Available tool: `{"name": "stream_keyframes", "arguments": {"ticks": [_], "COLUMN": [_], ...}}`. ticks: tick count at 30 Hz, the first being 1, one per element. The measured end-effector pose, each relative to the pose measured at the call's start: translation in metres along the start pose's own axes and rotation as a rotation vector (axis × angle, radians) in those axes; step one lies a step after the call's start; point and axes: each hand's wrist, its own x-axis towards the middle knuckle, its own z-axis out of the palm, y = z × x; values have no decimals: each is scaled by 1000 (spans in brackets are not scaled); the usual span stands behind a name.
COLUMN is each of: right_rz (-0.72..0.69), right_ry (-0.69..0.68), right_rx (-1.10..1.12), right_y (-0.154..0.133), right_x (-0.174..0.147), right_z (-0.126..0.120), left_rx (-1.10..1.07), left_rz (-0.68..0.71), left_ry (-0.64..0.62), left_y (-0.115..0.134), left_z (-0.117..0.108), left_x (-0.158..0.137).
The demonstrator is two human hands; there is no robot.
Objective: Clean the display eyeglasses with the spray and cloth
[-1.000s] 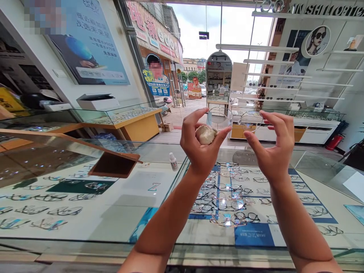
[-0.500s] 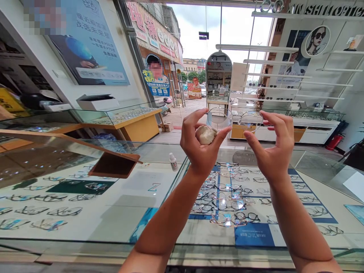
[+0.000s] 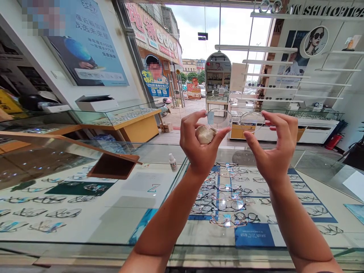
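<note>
A pair of thin-rimmed eyeglasses is held up in front of me above the glass counter, its two round lenses facing me. My left hand is closed on the left side of the glasses, with the thumb at the lower lens edge and the index finger at the top. A crumpled whitish cloth is tucked in the same palm. At the right end of the frame, my right hand grips with its fingertips, and its thumb sits lower, near the right lens.
Below my arms, a glass display counter holds many spectacles. A small white bottle stands on its top, left of my arms. A brown-framed tilted mirror stands at left. An arched mirror and more showcases are farther back.
The eyeglasses have turned slightly, so the right lens shows rounder and fuller. My right hand has shifted a little to the right; my left hand is nearly still.
</note>
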Motion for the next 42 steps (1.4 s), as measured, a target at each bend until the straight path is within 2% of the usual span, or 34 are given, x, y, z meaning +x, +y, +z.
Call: {"name": "stream_keyframes", "arguments": {"ticks": [7,12,18,24,28,33,42], "right_rz": [-30,40,108,151,184,181,350], "right_ry": [36,47,129,221,218,239,138], "right_rx": [30,64,190,211,182,251,322], "right_y": [-3,-4,-6,-13,-13,-8,-2], "right_x": [0,-1,1,2,1,3,4], "right_z": [-2,0,1,-1,-1,1,1], "left_rx": [94,120,102,4,23,-81,-204], "left_rz": [107,126,132,223,158,52,11], "left_ry": [64,83,92,85,80,22,22], "left_y": [0,-3,-4,2,3,2,3], "left_z": [3,1,0,0,1,4,9], "left_x": [1,-1,-3,0,-2,-3,-2]}}
